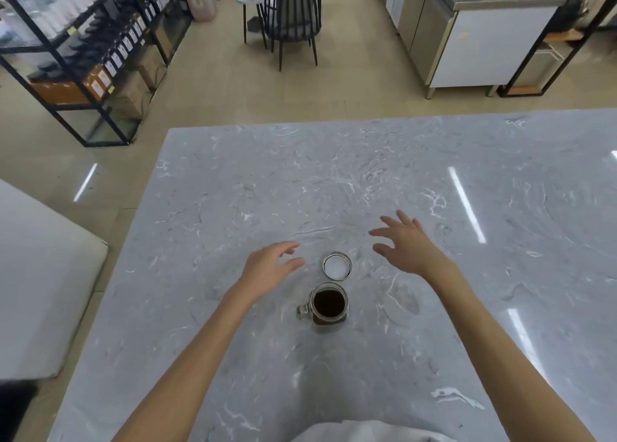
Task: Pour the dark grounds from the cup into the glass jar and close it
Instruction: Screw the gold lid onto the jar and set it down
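Note:
A glass jar [328,304] with a handle on its left side stands open on the grey marble table [334,181], with dark grounds inside. Just beyond it lies a round lid [337,265], white inside with a metal rim, flat on the table. My left hand [272,268] hovers to the left of the lid, fingers apart, holding nothing. My right hand [405,243] hovers to the right of the lid and a little farther away, fingers spread and empty. No cup is in view.
The table's left edge runs diagonally near a white slab [40,274]. Beyond the far edge are a black shelf rack [86,50] with bottles, a dark chair [293,17], a small round side table [248,0] and a steel counter unit [467,34].

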A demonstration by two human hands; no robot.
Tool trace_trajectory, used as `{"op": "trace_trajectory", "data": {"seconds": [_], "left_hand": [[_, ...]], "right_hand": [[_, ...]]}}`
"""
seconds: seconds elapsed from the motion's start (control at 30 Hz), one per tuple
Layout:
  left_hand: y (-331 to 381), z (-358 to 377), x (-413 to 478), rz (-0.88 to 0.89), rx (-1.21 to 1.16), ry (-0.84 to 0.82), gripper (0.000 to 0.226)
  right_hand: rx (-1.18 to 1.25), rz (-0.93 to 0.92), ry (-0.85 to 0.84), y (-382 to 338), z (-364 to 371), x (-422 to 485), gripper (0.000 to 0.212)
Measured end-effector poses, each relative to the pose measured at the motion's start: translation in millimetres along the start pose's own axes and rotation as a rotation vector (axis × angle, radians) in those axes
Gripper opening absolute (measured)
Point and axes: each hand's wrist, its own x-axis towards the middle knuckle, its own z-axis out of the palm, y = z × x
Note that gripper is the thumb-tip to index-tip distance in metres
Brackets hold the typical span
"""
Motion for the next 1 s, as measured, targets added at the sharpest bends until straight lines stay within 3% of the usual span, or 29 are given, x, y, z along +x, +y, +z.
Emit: {"op": "trace_trajectory", "data": {"seconds": [0.07,0.17,0.3,0.47,0.57,0.67,0.73,0.8,0.87,1.0], "left_hand": [[11.6,14.8,31.5,0.023,0.209,-0.090,0.062],[26.0,49.0,63.7,0.103,0.330,-0.273,0.083],[28.0,85.0,79.5,0.172,0.487,-0.362,0.083],[27.6,94.8,90.3,0.228,0.468,-0.324,0.069],[27.6,85.8,92.1,0.074,0.160,-0.281,0.055],[28.7,62.6,82.2,-0.300,-0.716,-0.307,0.040],[22.7,44.9,66.9,-0.373,-1.115,-0.332,0.049],[17.8,29.8,46.8,-0.302,-1.220,-0.353,0.056],[20.2,18.6,25.6,-0.242,-1.171,-0.382,0.062],[34.6,7.4,-12.1,-0.167,-1.063,-0.400,0.079]], "right_hand": [[-0.012,0.105,-0.196,-21.5,9.8,33.4,0.049],[-0.051,0.189,-0.377,-45.8,36.8,63.2,0.048],[-0.098,0.223,-0.391,-50.3,63.0,75.9,0.030],[0.078,0.302,-0.350,-35.4,70.2,84.8,0.031],[0.188,0.301,-0.332,-23.9,71.0,81.0,0.041],[0.453,0.222,-0.244,-23.7,64.4,65.7,0.058],[0.661,0.086,-0.215,-32.5,56.4,49.5,0.067],[0.772,-0.059,-0.233,-47.1,45.7,32.9,0.077],[0.791,-0.171,-0.253,-64.2,35.5,17.1,0.084],[0.751,-0.333,-0.113,-93.2,27.7,-10.3,0.081]]}}
